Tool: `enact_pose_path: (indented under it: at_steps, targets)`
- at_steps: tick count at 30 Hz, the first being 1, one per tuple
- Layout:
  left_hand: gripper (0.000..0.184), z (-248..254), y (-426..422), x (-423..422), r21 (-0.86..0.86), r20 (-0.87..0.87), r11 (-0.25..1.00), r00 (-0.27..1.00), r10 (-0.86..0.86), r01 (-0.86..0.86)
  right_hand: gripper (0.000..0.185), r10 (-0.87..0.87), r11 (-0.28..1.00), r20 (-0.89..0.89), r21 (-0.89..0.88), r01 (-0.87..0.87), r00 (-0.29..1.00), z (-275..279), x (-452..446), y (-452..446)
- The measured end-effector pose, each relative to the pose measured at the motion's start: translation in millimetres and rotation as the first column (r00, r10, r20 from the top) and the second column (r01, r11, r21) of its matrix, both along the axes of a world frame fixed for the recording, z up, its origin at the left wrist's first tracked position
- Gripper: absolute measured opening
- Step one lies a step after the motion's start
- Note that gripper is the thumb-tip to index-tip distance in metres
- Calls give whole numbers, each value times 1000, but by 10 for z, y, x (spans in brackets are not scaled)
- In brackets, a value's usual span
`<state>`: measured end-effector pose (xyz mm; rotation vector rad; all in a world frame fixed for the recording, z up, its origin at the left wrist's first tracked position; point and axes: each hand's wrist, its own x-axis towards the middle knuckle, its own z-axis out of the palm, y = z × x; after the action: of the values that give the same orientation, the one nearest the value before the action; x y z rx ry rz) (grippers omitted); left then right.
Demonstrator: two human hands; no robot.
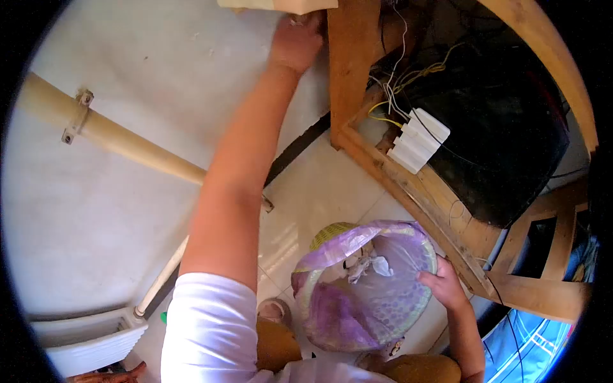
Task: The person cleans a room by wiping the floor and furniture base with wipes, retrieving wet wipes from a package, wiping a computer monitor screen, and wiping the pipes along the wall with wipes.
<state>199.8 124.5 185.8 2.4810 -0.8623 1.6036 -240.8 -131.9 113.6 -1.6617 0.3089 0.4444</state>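
My left hand (297, 41) reaches up along the wall to the underside of a pale, cream-coloured object (278, 5) at the top edge; its fingers are bent and partly hidden there. Low in the view, my right hand (445, 283) grips the right rim of a round waste bin (367, 287), thumb inside. A purple plastic bag (332, 319) lines the bin and folds over its rim. Crumpled white tissue (372, 268) lies inside.
A wooden frame (354, 70) stands at the right, with a white router-like box (418, 140) and loose cables on it. A pipe (140, 137) crosses the wall. A white plastic basket (96, 335) is at lower left, a blue bag (530, 341) at lower right.
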Motion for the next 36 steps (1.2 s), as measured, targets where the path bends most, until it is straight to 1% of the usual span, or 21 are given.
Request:
enact_pose_path:
  at_steps: [1, 2, 4, 5, 8, 10, 12, 14, 16, 17, 18, 21, 22, 24, 26, 30, 31, 33, 34, 35, 36]
  targets:
    - [16, -219, 16, -10, 180, 57, 982, 998, 42, -52, 33, 2, 1000, -5, -5, -2, 1000, -4, 16, 31]
    - [18, -392, 68, -76, 367, -28, 921, 989, 149, -128, 33, -19, 999, -33, 49, 20, 999, 6, 22, 84]
    - [21, -756, 162, -277, 472, -269, 879, 937, 221, -72, 33, -38, 994, -57, 96, 43, 998, 28, 15, 99]
    - [21, -1012, 249, -377, 379, -438, 925, 885, 159, 22, 33, -18, 998, -48, 65, 21, 999, 30, -22, 97]
    - [20, -1720, 562, -529, 352, -489, 935, 860, 148, 39, 35, 27, 1000, -12, -14, -28, 1000, -20, -101, -11]
    - [17, -1668, 639, -741, 348, -478, 938, 860, 177, 0, 37, 70, 995, -5, -70, -70, 998, -48, -165, -52]
    - [14, -1187, 720, -926, 310, -332, 931, 896, 294, -190, 36, 48, 997, 12, -55, -48, 999, -69, -186, -68]
    - [16, -600, 744, -993, 166, -201, 940, 923, 328, -298, 35, 66, 997, 1, -51, -66, 998, -99, -139, -77]
    - [19, 30, 775, -997, -113, 101, 922, 919, 381, -370, 33, 85, 995, -8, -53, -85, 996, -114, -106, -70]
    - [35, 386, 753, -1083, -269, 98, 898, 918, 385, -348, 33, 95, 994, 0, -47, -95, 995, -148, -99, -74]
    - [36, 621, 769, -1065, -353, 219, 867, 870, 443, -352, 33, 102, 994, 7, -41, -102, 995, -163, -85, -64]
    - [34, 852, 750, -1147, -453, 186, 824, 868, 460, -340, 33, 86, 994, -3, 70, -85, 996, -121, -35, -88]
    - [34, 772, 750, -1158, -449, 195, 826, 864, 463, -341, 33, 91, 993, 4, 77, -91, 996, -134, -34, -105]
    - [20, 351, 798, -1159, -170, 48, 892, 901, 432, -419, 34, 71, 996, 47, 42, -73, 996, -156, -49, -104]
    - [19, 5, 829, -1255, 27, -91, 917, 913, 398, -397, 34, 50, 996, 22, 70, -52, 998, -93, -41, -86]
    - [17, -1229, 1038, -1205, 375, -240, 884, 892, 383, -279, 35, -2, 998, 16, 70, 1, 1000, -45, -107, -41]
    - [17, -1215, 1028, -1181, 368, -245, 891, 896, 370, -268, 35, -13, 998, 14, 61, 12, 1000, -7, -114, -35]
    - [16, -1187, 1017, -1203, 286, -440, 919, 814, 379, -273, 35, -53, 997, -15, 55, 53, 999, 85, -163, 25]
    - [7, -1118, 993, -1090, 120, -308, 962, 912, 272, -247, 35, -57, 997, -44, 49, 60, 997, 66, -198, 31]
    - [6, -920, 908, -947, 182, -249, 968, 944, 218, -175, 35, -53, 998, -59, 23, 54, 997, -5, -169, -32]
    - [6, -856, 875, -707, 87, -199, 983, 964, 176, -162, 35, -44, 999, -67, -4, 44, 997, -31, -155, -55]
